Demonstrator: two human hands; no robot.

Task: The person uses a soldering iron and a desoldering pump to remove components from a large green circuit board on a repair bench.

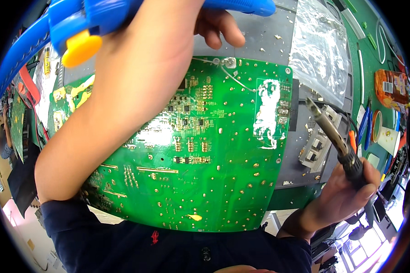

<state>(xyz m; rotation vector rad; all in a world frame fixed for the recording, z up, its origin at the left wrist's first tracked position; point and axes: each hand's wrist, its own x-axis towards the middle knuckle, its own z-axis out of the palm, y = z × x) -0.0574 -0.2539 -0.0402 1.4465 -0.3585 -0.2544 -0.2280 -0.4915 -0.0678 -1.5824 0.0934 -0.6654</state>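
Note:
A large green circuit board (pixel 232 182) lies before me, solder side up, with white paste smeared near its right edge. My right hand (pixel 346 193) is closed round a soldering iron (pixel 333 134), its tip pointing up and left, apart from the board. Across the board's left part reaches my left forearm. My left hand (pixel 218 29) is at the top, partly cut off, with fingers curled by a blue plastic piece (pixel 246 5) that it seems to grip. Close to the wrist are a toothed blue strap (pixel 20 57) and a yellow knob (pixel 82 48).
Under the board is a grey mat with crumbs. To the right are a clear plastic bag (pixel 321 45), a light slotted block (pixel 321 145), a tape roll (pixel 376 125), a white cup (pixel 389 139) and an orange-brown packet (pixel 392 88). Another person's sleeve (pixel 7 151) shows far left.

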